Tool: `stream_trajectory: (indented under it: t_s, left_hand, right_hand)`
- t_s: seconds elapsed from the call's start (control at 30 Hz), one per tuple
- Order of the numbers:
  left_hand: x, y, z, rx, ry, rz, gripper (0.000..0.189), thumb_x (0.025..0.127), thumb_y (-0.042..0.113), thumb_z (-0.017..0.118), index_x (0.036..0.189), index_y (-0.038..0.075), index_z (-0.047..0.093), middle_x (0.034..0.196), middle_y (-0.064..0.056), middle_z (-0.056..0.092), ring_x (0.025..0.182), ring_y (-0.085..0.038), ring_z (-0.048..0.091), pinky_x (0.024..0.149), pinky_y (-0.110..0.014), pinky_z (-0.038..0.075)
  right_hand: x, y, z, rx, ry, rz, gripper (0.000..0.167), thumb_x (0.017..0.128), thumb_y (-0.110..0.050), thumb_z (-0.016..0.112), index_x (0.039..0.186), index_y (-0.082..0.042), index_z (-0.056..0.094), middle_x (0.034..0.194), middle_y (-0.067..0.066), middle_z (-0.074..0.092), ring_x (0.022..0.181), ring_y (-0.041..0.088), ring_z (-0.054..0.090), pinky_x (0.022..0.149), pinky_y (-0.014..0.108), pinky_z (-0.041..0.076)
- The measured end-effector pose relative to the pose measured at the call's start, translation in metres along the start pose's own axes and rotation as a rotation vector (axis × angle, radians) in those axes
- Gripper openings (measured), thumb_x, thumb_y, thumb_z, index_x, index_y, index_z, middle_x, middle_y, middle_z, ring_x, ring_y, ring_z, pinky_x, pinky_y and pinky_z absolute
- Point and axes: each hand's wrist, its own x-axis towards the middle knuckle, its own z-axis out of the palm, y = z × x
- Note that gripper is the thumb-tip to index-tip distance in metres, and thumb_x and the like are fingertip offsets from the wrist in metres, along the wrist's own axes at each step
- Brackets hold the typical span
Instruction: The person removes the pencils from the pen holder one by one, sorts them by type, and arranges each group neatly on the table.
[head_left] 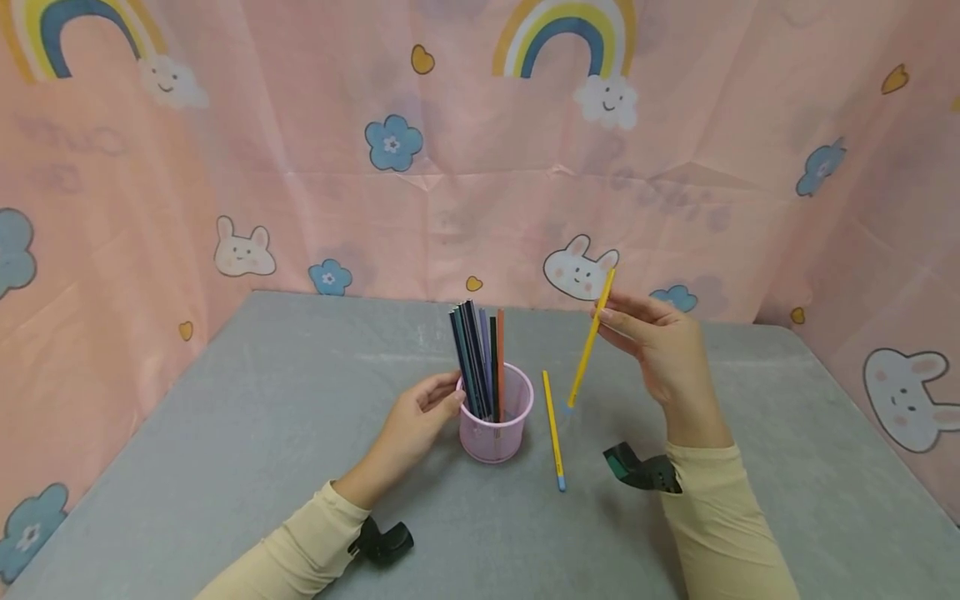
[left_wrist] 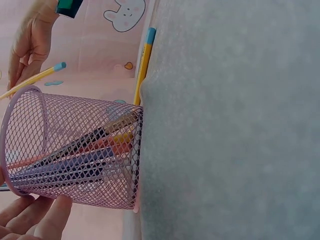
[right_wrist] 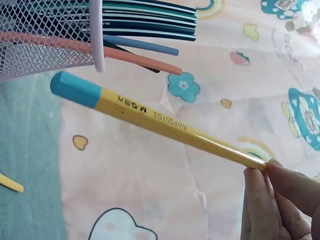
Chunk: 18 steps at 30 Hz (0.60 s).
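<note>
A pink mesh pencil cup point(head_left: 492, 442) stands upright on the table, with several dark, purple and orange pencils point(head_left: 477, 358) leaning to its left side. My left hand point(head_left: 412, 425) holds the cup by its left side near the rim; in the left wrist view its fingers point(left_wrist: 55, 217) lie against the mesh. To the right of the cup, my right hand point(head_left: 656, 350) pinches a yellow pencil point(right_wrist: 165, 122) near its upper end. The blue end of this pencil points down, above the tabletop. Another yellow pencil point(head_left: 553, 433) with a blue end lies on the table between cup and right hand.
The grey table point(head_left: 315, 358) reaches back to a pink cloth backdrop point(head_left: 450, 217) printed with rainbows, rabbits and flowers. Dark wrist-worn pieces hang at both sleeves, the left one point(head_left: 382, 542) low over the table and the right one point(head_left: 641, 468) beside the lying pencil.
</note>
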Motion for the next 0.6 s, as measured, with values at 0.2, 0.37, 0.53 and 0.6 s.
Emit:
stream_trajectory:
  t_s: [0.2, 0.37, 0.53, 0.6]
  left_hand:
    - [0.001, 0.0, 0.0, 0.001, -0.008, 0.004, 0.042, 0.1, 0.014, 0.059, 0.137, -0.005, 0.054, 0.134, -0.024, 0.061, 0.125, -0.034, 0.061, 0.105, -0.042, 0.052]
    - [0.0, 0.001, 0.001, 0.004, -0.009, 0.008, 0.041, 0.101, 0.014, 0.058, 0.136, -0.005, 0.054, 0.134, -0.024, 0.061, 0.124, -0.034, 0.061, 0.104, -0.04, 0.053]
    - [0.0, 0.0, 0.001, -0.014, 0.007, 0.007, 0.04, 0.1, 0.01, 0.058, 0.136, -0.007, 0.054, 0.133, -0.026, 0.062, 0.122, -0.035, 0.062, 0.101, -0.039, 0.054]
    - [0.0, 0.0, 0.001, -0.017, 0.011, 0.005, 0.04, 0.1, 0.01, 0.058, 0.135, -0.007, 0.055, 0.132, -0.025, 0.062, 0.122, -0.035, 0.063, 0.101, -0.039, 0.055]
  right_hand:
    - [0.003, 0.004, -0.006, -0.089, -0.001, 0.071, 0.015, 0.089, -0.008, 0.073, 0.1, -0.017, 0.077, 0.093, -0.006, 0.073, 0.086, 0.006, 0.073, 0.08, 0.022, 0.06]
    - [0.007, 0.009, -0.013, -0.184, 0.008, 0.128, 0.016, 0.093, -0.009, 0.069, 0.099, -0.022, 0.075, 0.09, -0.012, 0.072, 0.085, 0.002, 0.072, 0.078, 0.018, 0.06]
    - [0.013, 0.017, -0.024, -0.202, -0.005, 0.201, 0.017, 0.093, -0.009, 0.069, 0.107, -0.018, 0.073, 0.089, -0.015, 0.073, 0.084, 0.001, 0.072, 0.079, 0.018, 0.059]
    - [0.015, 0.021, -0.028, -0.209, -0.015, 0.236, 0.026, 0.093, -0.009, 0.068, 0.12, -0.008, 0.069, 0.088, -0.015, 0.073, 0.084, 0.001, 0.072, 0.079, 0.018, 0.06]
